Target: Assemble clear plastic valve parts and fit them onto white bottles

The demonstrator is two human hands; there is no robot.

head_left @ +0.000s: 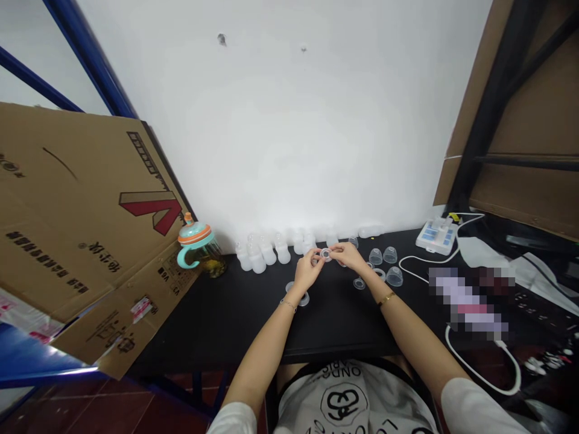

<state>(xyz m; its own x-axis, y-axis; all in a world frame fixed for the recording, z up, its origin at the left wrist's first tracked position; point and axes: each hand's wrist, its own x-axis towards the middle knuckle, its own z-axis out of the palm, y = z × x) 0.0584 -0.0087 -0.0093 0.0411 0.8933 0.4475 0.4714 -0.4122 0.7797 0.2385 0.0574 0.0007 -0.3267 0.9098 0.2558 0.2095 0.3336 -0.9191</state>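
My left hand (310,267) and my right hand (346,255) meet above the table, both closed on a small clear bottle ring (325,255). Fingertips pinch it from either side; its inner detail is too small to make out. Under my left wrist lie clear rings (304,299), partly covered by the forearm. Beside my right wrist are another clear ring (379,275) and a small clear round piece (359,283). Further right stand clear dome caps (394,276). Several whitish baby bottles (257,261) with teats stand along the wall, some hidden behind my hands.
At the left, a pitcher (211,259) with a turquoise handle stands by a large cardboard box (90,211). On the right lie a white plastic case (436,235), a white cable (414,258), a power strip (538,308) and a blurred-out object (468,304). The black table (217,325) meets a white wall.
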